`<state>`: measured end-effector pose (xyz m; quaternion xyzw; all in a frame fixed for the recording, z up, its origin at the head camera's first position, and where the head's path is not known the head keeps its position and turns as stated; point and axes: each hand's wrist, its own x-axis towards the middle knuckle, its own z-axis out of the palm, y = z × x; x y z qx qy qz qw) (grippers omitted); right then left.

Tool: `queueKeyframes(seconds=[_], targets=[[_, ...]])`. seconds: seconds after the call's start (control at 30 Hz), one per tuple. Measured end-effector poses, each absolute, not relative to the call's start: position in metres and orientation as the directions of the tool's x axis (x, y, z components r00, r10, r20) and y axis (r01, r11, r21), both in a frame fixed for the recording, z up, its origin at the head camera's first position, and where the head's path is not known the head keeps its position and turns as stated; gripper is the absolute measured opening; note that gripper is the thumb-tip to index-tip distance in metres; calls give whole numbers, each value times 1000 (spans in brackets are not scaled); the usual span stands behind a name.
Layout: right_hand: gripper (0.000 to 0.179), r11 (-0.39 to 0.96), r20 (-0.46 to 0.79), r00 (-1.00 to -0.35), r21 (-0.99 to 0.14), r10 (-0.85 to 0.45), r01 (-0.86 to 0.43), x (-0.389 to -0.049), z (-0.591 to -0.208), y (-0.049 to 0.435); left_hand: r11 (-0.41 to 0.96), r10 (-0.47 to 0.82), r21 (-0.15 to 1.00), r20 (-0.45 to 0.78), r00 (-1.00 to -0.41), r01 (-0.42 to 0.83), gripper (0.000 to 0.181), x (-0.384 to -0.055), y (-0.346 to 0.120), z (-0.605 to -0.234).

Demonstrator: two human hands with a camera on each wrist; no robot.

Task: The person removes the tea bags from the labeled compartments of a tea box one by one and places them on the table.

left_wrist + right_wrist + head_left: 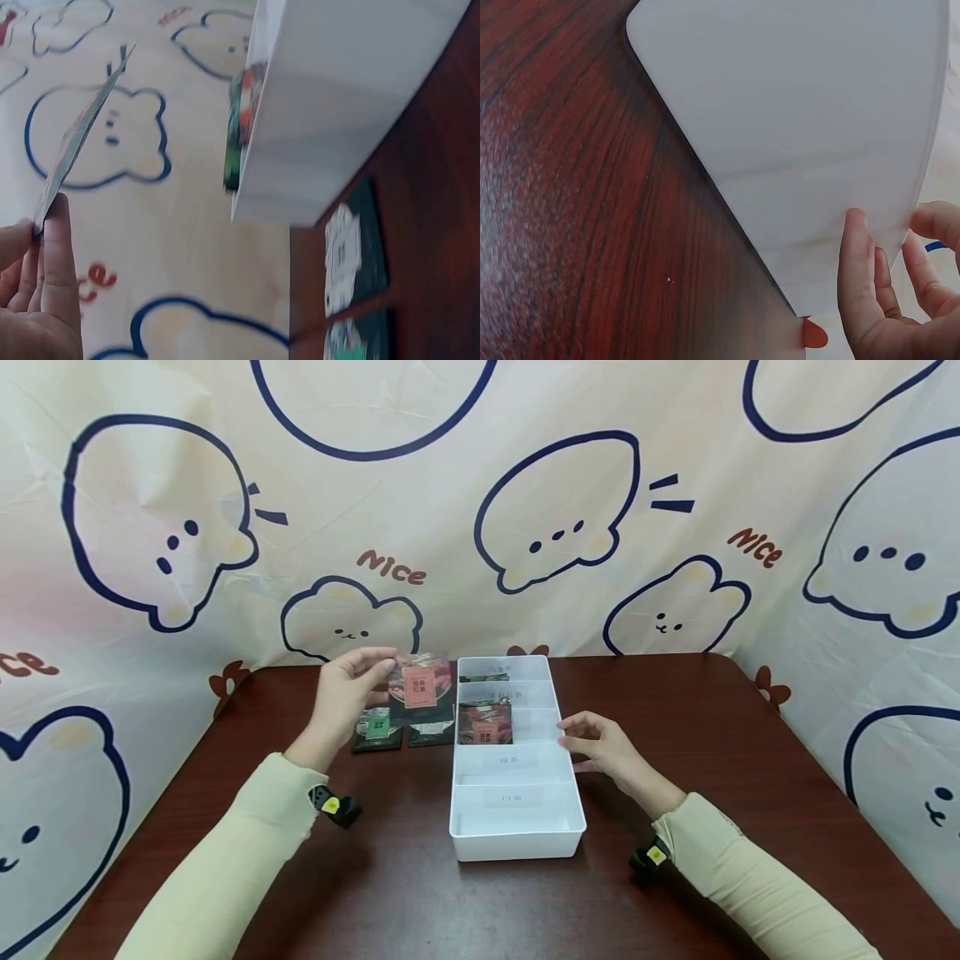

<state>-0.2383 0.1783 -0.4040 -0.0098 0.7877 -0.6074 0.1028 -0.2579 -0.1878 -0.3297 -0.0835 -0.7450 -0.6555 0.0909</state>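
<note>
My left hand pinches a dark tea packet with a pink label by its edge, thumb on one side and fingers on the other. It is raised beside the left rim of a white divided box; the left wrist view shows the packet edge-on. My right hand touches the box's right side with its fingertips, near the rim. In the right wrist view the fingers lie against the outer wall. A red and black tea packet stands inside a middle compartment.
Two more tea packets lie on the brown table left of the box: a green-labelled packet and a pale-labelled packet. Another packet shows in the farthest compartment. Printed labels mark the compartments. A patterned curtain hangs behind.
</note>
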Motion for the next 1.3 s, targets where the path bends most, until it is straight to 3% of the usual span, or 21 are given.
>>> queueKeyframes(seconds=[0.3,0.53,0.9,1.3], targets=[[35,261,-153,-978,-959,-141,112,-240,-406,179,99,-135,978,196,-971,184,38,-270,-244,-339],[35,258,-150,-978,-960,-145,109,-241,-405,179,246,-221,968,109,-969,53,44,-275,-288,-358],[33,273,-153,-979,-955,-132,113,-240,-406,179,423,-209,899,-28,-978,-116,49,-277,-338,-387],[33,271,-147,-979,-957,-140,105,-239,-405,179,455,-170,868,-136,-976,-200,45,-286,-349,-400]])
